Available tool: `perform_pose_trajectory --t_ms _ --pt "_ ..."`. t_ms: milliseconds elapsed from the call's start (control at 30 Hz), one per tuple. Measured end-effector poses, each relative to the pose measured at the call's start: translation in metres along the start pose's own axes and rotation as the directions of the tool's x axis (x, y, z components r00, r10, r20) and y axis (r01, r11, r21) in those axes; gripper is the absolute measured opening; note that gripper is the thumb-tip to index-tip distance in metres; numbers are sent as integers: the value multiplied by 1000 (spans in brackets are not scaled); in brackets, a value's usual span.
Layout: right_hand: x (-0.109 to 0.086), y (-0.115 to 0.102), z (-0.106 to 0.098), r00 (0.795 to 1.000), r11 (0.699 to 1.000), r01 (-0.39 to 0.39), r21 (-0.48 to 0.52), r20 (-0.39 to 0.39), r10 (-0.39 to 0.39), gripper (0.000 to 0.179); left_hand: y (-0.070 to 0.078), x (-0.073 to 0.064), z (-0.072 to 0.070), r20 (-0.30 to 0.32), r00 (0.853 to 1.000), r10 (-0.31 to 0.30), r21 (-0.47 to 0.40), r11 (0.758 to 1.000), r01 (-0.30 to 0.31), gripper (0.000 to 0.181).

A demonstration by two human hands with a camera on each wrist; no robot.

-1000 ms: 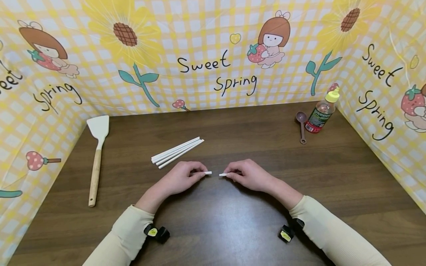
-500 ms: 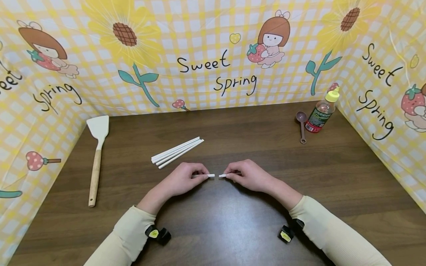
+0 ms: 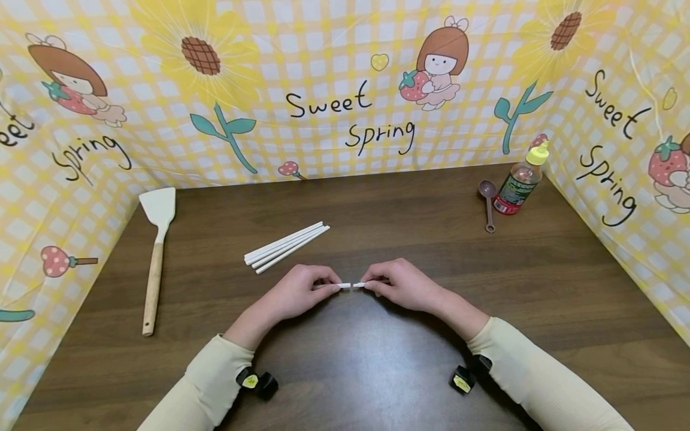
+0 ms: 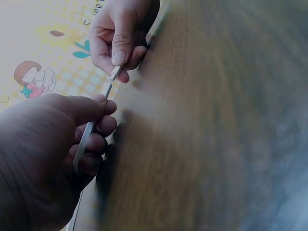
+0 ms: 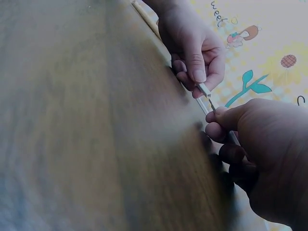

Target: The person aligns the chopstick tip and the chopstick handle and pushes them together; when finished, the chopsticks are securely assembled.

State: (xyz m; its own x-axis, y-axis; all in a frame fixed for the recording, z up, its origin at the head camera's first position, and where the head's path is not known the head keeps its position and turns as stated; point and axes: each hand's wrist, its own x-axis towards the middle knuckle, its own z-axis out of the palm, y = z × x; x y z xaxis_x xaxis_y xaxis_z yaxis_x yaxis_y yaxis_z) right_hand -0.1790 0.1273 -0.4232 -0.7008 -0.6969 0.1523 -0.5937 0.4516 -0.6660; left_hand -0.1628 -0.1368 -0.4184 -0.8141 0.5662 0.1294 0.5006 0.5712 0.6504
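Note:
In the head view my left hand pinches a thin white stick between thumb and fingers, its end pointing right. Opposite it, my right hand pinches another white stick, with a short end sticking out to the left. The two ends face each other almost in line, a narrow gap apart. In the left wrist view the left hand's stick runs back across the curled fingers. In the right wrist view the right hand's fingers hide most of its stick, which shows a narrow tip.
Several white sticks lie in a loose bundle behind the left hand. A white spatula with a wooden handle lies at the left. A brown measuring spoon and a yellow-capped bottle are at the back right. Patterned cloth encloses the brown table.
My left hand has moved slightly right and toward me with its stick, narrowing the gap between the two ends. The right hand has barely moved.

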Motion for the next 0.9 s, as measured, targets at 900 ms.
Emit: perform_pose_trajectory --t_ms 900 --pt "0 0 3 1000 1000 0 5 -10 0 8 4 1 3 1 1000 -2 -6 1000 2 4"
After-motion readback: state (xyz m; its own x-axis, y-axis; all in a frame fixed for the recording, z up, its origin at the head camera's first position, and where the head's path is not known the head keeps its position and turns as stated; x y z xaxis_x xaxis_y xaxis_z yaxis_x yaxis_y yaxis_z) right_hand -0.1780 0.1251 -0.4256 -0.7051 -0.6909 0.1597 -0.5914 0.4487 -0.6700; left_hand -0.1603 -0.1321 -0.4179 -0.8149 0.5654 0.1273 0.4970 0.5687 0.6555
